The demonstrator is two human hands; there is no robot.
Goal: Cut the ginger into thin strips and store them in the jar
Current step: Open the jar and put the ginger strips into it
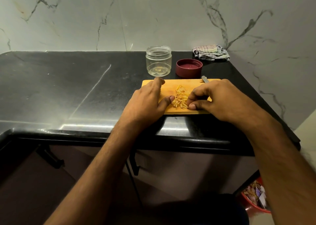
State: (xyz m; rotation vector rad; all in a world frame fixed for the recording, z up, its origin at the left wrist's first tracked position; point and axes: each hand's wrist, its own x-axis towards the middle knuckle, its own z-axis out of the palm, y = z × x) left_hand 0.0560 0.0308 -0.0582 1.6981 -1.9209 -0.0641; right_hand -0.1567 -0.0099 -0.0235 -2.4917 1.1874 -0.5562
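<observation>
Ginger strips heaped on board, right hand pinching some, left hand relaxed; jar lidless, few strips inside

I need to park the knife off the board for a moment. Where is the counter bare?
The wide black counter left of the wooden cutting board is bare. Behind the board it is crowded: clear glass jar, maroon lid, striped cloth. Only a narrow strip shows right of the board.

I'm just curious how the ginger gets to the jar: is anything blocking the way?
Nothing visible does. The jar stands open just behind the board, its lid set off to the right. The ginger strips lie between both hands, and the left hand sits beside that path.
</observation>
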